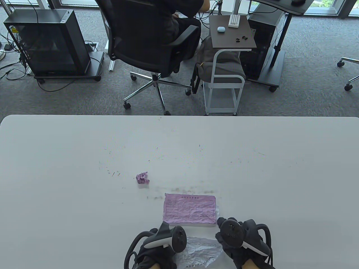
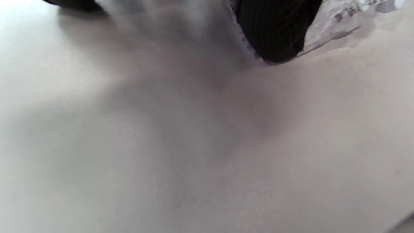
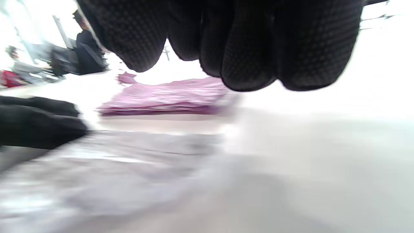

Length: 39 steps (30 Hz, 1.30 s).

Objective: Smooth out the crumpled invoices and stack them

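A crumpled white invoice [image 1: 200, 250] lies partly spread at the table's near edge, between my hands. My left hand [image 1: 157, 249] rests on its left side; in the left wrist view a gloved fingertip [image 2: 273, 35] presses on the printed sheet [image 2: 343, 17]. My right hand [image 1: 241, 245] is at the sheet's right edge; in the right wrist view its fingers [image 3: 245, 48] hang together just above the table and hold nothing. A stack of flattened purple invoices [image 1: 190, 210] lies just beyond the hands and also shows in the right wrist view [image 3: 168, 97]. A crumpled purple ball [image 1: 142, 178] lies further out to the left.
The white table [image 1: 84, 157] carries small dark specks and smudges around its middle. Beyond its far edge stand an office chair [image 1: 151, 42], a small cart [image 1: 224, 78] and a computer case [image 1: 53, 42].
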Tool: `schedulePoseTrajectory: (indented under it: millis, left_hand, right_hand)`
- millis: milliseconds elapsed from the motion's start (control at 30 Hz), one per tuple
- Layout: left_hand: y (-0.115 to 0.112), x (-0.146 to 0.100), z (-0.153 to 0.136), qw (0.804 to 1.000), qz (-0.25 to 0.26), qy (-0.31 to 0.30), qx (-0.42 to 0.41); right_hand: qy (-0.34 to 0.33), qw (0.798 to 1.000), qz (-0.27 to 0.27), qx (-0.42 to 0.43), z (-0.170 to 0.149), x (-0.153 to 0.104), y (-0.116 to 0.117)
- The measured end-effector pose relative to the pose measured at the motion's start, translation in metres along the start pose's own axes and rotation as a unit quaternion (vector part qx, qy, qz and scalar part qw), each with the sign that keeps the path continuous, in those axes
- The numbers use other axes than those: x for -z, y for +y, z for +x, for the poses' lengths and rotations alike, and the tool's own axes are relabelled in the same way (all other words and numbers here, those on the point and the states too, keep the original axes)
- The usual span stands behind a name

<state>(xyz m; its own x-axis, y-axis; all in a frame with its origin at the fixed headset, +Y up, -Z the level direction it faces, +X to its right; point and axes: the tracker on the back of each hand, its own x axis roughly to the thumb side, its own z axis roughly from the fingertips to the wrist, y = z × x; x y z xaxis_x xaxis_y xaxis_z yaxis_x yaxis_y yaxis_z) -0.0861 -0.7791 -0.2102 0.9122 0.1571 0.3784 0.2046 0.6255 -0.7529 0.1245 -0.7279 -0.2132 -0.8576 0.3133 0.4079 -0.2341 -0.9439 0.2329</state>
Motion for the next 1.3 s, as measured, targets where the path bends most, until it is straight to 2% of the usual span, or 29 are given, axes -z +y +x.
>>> schedulePoseTrajectory:
  millis: [67, 167, 300, 400, 500, 567, 667, 933, 1167, 1300]
  left_hand:
    - [-0.001, 0.000, -0.001, 1.000, -0.001, -0.002, -0.006]
    - [-0.001, 0.000, -0.002, 1.000, -0.002, -0.006, -0.013]
    - [-0.001, 0.000, -0.002, 1.000, -0.004, -0.007, -0.012]
    - [-0.001, 0.000, -0.002, 1.000, -0.007, -0.004, -0.018]
    - [0.000, 0.000, -0.001, 1.000, -0.012, 0.000, -0.020]
    - [0.000, 0.000, -0.002, 1.000, -0.012, -0.001, -0.021]
    - [0.000, 0.000, -0.002, 1.000, -0.013, -0.002, -0.025]
    - [0.000, 0.000, -0.003, 0.999, -0.013, -0.002, -0.030]
    - [0.000, 0.000, -0.003, 0.999, -0.015, 0.002, -0.028]
    - [-0.001, 0.000, -0.004, 0.999, -0.014, 0.001, -0.030]
  right_hand:
    - [-0.073, 0.997, 0.029, 0.025, 0.021, 0.003, 0.010]
    - [-0.164, 0.982, 0.095, -0.015, 0.055, 0.007, 0.030]
    - [-0.201, 0.965, 0.152, -0.074, 0.076, 0.008, 0.049]
    - [-0.171, 0.950, 0.243, -0.092, 0.073, 0.009, 0.065]
    - [-0.145, 0.959, 0.234, -0.063, 0.070, 0.013, 0.060]
    - [-0.113, 0.957, 0.262, -0.049, 0.065, 0.015, 0.058]
    - [-0.079, 0.959, 0.270, -0.037, 0.056, 0.017, 0.054]
    - [0.029, 0.949, 0.314, 0.002, 0.027, 0.016, 0.049]
    - [0.068, 0.943, 0.325, -0.021, 0.013, 0.014, 0.051]
    - [0.064, 0.946, 0.318, 0.004, 0.008, 0.011, 0.045]
